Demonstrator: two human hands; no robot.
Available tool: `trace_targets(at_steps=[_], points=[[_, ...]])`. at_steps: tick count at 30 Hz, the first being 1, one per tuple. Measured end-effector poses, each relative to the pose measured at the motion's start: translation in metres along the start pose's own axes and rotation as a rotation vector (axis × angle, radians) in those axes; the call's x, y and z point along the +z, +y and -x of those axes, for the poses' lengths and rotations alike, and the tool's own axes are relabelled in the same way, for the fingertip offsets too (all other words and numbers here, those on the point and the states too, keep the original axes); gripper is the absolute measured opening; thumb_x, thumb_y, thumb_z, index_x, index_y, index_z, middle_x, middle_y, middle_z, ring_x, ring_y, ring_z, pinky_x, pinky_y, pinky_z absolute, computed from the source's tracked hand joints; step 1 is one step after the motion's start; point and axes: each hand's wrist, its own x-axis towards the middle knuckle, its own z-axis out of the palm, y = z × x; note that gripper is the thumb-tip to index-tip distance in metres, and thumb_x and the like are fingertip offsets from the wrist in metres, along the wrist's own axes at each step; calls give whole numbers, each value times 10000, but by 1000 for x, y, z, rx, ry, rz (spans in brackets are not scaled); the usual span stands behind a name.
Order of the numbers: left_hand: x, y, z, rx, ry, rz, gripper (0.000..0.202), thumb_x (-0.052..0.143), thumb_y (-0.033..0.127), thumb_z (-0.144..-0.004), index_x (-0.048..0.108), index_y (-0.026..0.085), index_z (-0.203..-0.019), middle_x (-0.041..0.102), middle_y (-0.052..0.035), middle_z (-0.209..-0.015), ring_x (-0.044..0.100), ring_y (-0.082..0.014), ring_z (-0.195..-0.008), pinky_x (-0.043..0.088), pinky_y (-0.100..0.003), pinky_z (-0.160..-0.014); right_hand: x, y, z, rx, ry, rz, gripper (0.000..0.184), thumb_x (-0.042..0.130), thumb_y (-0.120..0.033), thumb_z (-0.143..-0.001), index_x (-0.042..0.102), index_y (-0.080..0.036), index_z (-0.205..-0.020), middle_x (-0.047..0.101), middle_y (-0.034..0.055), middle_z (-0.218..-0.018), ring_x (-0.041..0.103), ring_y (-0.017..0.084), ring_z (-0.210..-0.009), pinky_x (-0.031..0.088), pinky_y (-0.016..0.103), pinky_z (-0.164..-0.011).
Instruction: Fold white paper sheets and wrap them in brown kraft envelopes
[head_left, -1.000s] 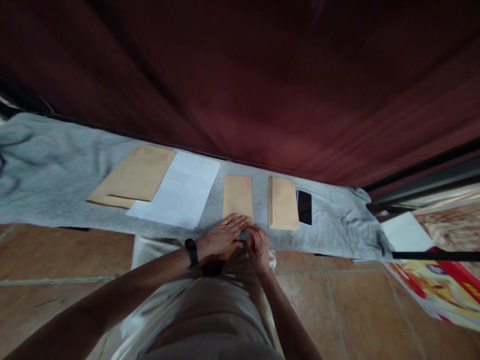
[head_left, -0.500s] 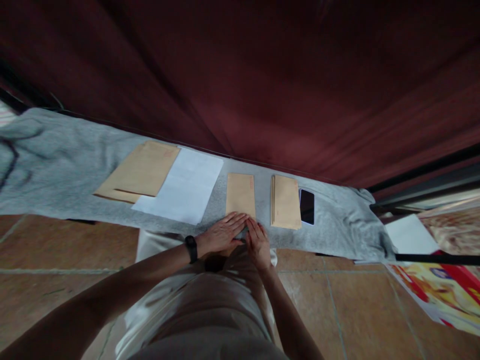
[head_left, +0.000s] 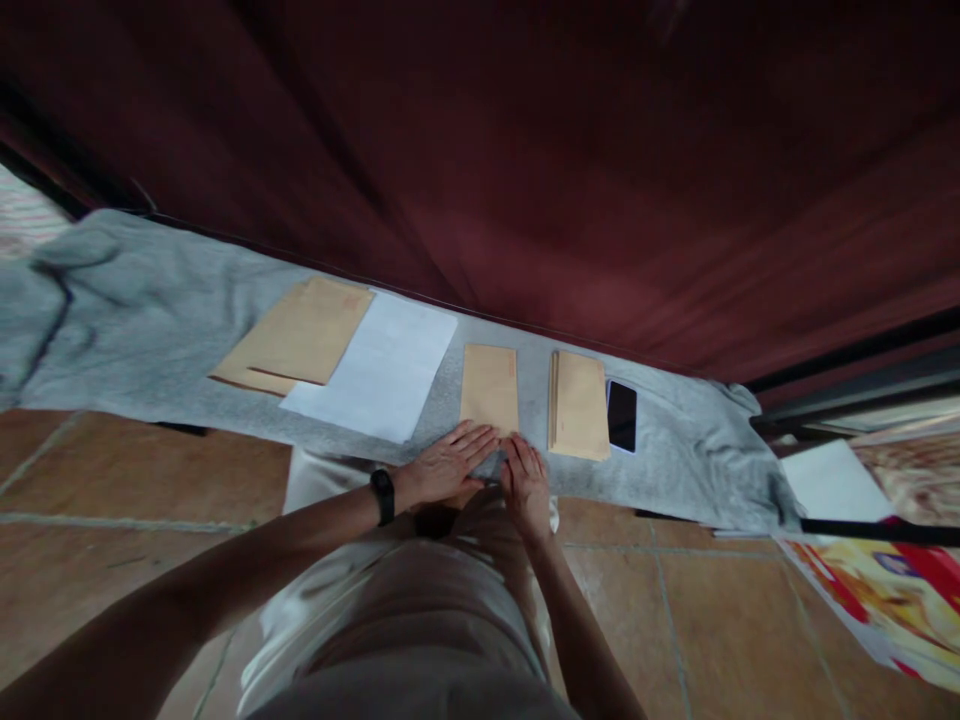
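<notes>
The kraft envelope [head_left: 490,385] lies on the worktop [head_left: 675,450], left of the envelope stack [head_left: 583,405]. The left hand [head_left: 448,464] rests open over its near end; the right hand [head_left: 526,488], half-curled, meets its near-right corner, grip unclear. Uneven pressure could crease it.

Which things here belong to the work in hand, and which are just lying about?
Belonging to the work:
brown envelope, with the left hand and right hand at its near end
probably also, by likeness or nearness: envelope stack, white paper

Apparently just lying about:
phone, right of the envelope stack
red-and-yellow printed package, lower right
</notes>
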Motion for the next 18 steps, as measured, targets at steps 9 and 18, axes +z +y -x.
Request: trace_targets(at_steps=[9,18], points=[[-1,11,3,-92,-82,-99,734,524,482,-976,280,159,-1589,238,-140,-1664,168,-282,-1559,155,-608,-1241,3,1,-30,281,132,-170,398,442,-258,-975,624,-137,-1307,661,169,-1152,632,260,-1062,514,417,-946],[0,10,2,-95,-101,-49,731,547,327,-951,251,165,-1599,248,-135,-1662,168,-279,-1557,152,-608,-1246,11,14,-56,512,168,-538,258,568,-363,-812,687,-178,-947,629,26,-817,587,182,-748,507,348,-787]])
